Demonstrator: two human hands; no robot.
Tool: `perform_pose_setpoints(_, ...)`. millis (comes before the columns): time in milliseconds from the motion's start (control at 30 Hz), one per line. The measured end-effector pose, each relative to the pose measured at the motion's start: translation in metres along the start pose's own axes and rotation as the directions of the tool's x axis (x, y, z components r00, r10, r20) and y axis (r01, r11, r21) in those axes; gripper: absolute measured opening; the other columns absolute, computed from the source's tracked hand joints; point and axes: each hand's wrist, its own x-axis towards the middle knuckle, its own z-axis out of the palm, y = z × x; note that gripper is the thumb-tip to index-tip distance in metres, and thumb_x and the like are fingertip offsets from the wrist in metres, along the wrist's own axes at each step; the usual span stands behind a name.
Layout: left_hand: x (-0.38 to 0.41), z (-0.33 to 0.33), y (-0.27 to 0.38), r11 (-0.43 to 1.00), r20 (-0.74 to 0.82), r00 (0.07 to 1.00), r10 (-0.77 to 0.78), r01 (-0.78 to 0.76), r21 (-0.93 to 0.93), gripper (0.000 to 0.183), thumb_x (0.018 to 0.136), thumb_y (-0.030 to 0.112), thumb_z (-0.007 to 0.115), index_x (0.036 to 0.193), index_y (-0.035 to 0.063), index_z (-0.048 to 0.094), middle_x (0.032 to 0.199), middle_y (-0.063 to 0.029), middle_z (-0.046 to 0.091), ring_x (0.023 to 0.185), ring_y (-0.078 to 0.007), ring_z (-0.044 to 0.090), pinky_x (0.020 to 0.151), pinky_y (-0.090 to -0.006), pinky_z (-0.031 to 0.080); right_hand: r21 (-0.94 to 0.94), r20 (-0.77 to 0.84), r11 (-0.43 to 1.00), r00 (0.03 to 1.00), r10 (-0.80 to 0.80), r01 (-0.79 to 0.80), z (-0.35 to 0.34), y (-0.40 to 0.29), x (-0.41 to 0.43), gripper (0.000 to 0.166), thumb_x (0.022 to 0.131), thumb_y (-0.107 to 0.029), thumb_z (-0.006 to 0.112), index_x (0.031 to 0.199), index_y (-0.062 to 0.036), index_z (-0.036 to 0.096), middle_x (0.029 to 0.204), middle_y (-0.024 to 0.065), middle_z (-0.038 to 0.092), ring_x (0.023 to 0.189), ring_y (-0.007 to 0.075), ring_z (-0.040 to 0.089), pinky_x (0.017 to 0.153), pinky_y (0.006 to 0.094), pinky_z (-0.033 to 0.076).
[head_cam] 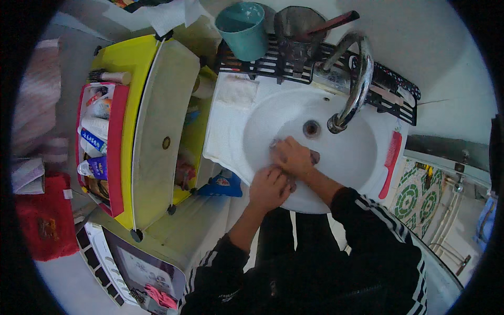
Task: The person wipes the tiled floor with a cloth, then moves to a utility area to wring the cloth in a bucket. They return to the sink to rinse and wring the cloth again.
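Observation:
Both of my hands are low in a white oval washbasin point(354, 157), close together at its near left part. My right hand point(293, 157) is bent over with its fingers pointing left, and they look blurred. My left hand point(269, 188) is at the near rim, its curled fingers beside my right hand. A small dark thing point(315, 157) shows past the edge of my right hand; what it is I cannot tell. My palms are hidden from view. Beyond my hands lies the drain point(312, 129), under a curved chrome faucet point(364, 75).
A black slotted rack point(283, 75) along the wall bears a teal cup point(246, 39) and a clear container point(301, 35). On the basin ledge lie a folded white cloth point(237, 91) and a red comb point(390, 163). At left stands a yellow cabinet point(130, 130) with a toiletries box point(118, 157).

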Motion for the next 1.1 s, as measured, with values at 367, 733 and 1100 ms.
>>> perform_pose_setpoints(367,0.002,-0.004,0.001,0.999,0.036,0.999,-0.005,0.003,0.038,0.025,0.066,0.019,0.065,0.087,0.0066,0.059,0.100,-0.0086,0.056,0.090,-0.0290,0.052,0.077,-0.0420,0.044,0.013,0.131,0.993,0.984,0.118,-0.120,-0.017,-0.003,-0.017,0.030,0.079,-0.032,0.056,0.100,-0.0102,0.057,0.097,0.0151,0.055,0.084,0.0341,0.058,0.069,0.0434,0.048)
perform_pose_setpoints(733,0.003,-0.001,-0.002,0.998,0.064,0.998,-0.019,0.015,0.062,0.027,0.065,0.020,0.064,0.088,0.0082,0.059,0.096,-0.0078,0.055,0.088,-0.0298,0.052,0.075,-0.0419,0.044,0.137,-0.164,0.960,0.950,0.265,-0.244,0.002,0.010,0.003,0.032,0.074,-0.034,0.064,0.092,-0.0088,0.055,0.084,0.0149,0.063,0.081,0.0342,0.062,0.072,0.0446,0.048)
perform_pose_setpoints(1100,-0.001,0.001,-0.002,0.997,0.032,0.999,0.023,-0.025,0.074,0.024,0.064,0.020,0.063,0.085,0.0092,0.059,0.093,-0.0080,0.054,0.086,-0.0295,0.052,0.073,-0.0430,0.043,0.231,-0.314,0.933,0.887,0.339,-0.275,0.009,0.033,0.033,0.028,0.074,-0.028,0.064,0.097,-0.0115,0.060,0.086,0.0112,0.057,0.084,0.0303,0.058,0.068,0.0407,0.047)
